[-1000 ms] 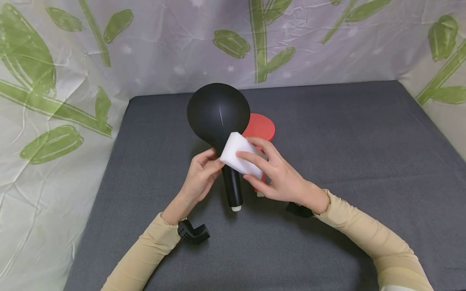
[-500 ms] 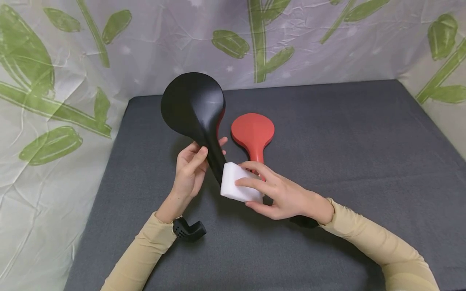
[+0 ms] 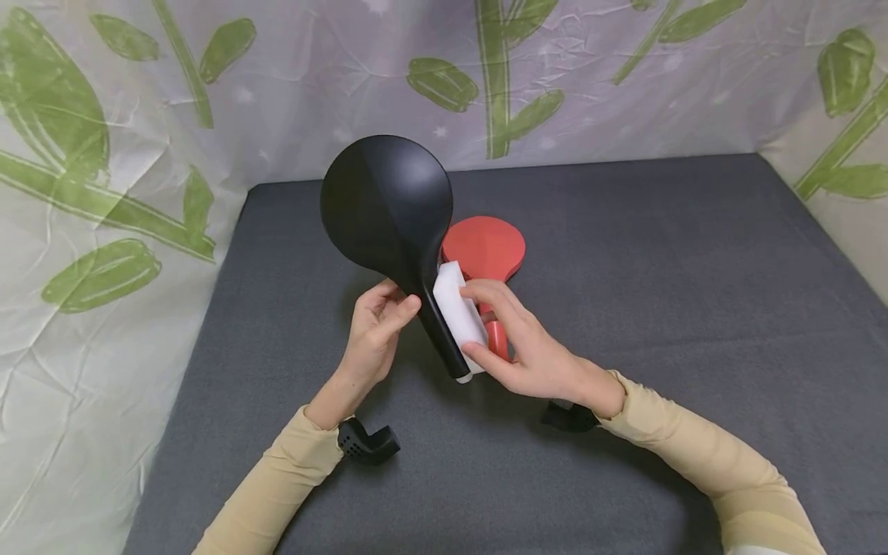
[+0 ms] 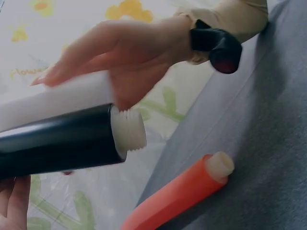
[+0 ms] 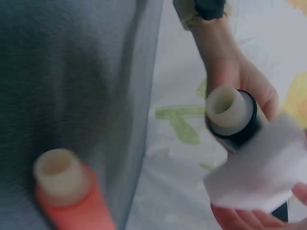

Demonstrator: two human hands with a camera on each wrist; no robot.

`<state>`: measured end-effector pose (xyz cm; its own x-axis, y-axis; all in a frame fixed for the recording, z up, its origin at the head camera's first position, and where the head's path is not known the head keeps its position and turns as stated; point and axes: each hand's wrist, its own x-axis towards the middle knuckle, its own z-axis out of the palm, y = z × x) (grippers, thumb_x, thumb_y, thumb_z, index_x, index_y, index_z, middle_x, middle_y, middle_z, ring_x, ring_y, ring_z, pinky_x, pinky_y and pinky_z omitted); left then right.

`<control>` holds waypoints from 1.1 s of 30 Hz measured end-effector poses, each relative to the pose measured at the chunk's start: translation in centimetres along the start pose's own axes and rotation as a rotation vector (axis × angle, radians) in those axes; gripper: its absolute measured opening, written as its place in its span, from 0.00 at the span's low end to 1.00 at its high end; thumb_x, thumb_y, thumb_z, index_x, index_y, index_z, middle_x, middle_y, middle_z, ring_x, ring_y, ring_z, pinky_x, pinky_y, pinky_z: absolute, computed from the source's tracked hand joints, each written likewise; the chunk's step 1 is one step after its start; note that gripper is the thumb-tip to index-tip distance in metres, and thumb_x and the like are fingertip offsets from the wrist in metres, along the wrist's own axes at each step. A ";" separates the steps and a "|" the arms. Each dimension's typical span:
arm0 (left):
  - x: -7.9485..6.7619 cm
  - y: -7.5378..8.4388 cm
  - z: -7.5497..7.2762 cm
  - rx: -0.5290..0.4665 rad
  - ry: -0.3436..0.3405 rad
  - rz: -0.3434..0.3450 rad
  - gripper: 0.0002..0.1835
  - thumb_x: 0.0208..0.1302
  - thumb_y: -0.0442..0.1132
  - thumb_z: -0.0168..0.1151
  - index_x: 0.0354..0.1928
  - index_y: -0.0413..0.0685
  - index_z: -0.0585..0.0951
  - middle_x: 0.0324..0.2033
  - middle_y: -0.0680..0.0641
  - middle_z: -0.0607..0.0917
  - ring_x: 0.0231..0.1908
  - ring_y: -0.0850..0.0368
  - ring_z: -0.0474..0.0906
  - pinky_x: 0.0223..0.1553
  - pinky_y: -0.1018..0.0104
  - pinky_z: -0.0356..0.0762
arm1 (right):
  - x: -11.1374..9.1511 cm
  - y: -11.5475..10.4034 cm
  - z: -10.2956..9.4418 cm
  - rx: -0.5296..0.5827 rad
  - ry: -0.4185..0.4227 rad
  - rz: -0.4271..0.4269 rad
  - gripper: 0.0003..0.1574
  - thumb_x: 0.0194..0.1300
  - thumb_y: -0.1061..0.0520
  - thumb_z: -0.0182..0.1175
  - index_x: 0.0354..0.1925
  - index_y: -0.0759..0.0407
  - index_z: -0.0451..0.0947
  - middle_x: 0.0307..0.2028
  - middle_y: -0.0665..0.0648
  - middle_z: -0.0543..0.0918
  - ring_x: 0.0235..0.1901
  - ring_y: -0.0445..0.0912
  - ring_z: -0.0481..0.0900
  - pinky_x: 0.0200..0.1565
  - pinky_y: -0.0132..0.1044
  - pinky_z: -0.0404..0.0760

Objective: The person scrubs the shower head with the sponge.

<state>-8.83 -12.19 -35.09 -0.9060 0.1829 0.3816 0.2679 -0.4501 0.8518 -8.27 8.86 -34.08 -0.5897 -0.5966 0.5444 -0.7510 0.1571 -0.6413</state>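
Note:
A black shower head [image 3: 385,208] is raised and tilted over the table, its handle slanting down to the right. My left hand [image 3: 373,333] grips it at the neck, thumb on top. With curled fingers, my right hand [image 3: 534,347] holds a white sponge [image 3: 456,312] along the right side of the handle. In the left wrist view, the handle's pale threaded end [image 4: 129,130] sticks out bare. Behind the sponge lies a red shower head [image 3: 486,248], partly covered by my right hand; its pale hollow end [image 5: 58,175] shows in the right wrist view.
A dark grey cloth [image 3: 645,254] covers the table. Behind it hangs a pale curtain [image 3: 312,85] with green plant prints. Black wrist cameras [image 3: 368,442] are strapped on both forearms.
The black shower head swings left and up, showing its back, then returns slightly right. My right hand with the sponge goes down to the handle's end, then back up along it.

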 end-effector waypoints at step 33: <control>0.8 1.0 -0.9 -0.081 0.130 -0.019 0.11 0.63 0.23 0.50 0.47 0.33 0.75 0.37 0.41 0.79 0.39 0.48 0.82 0.38 0.62 0.81 | -1.5 0.6 0.6 -0.138 -0.037 -0.234 0.24 0.64 0.54 0.54 0.57 0.61 0.67 0.58 0.68 0.63 0.55 0.55 0.65 0.45 0.38 0.74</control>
<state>-9.63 -13.29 -34.27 -0.9467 0.0798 0.3120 0.2281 -0.5177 0.8246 -7.67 9.37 -35.64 -0.3860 -0.6570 0.6476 -0.9005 0.1161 -0.4190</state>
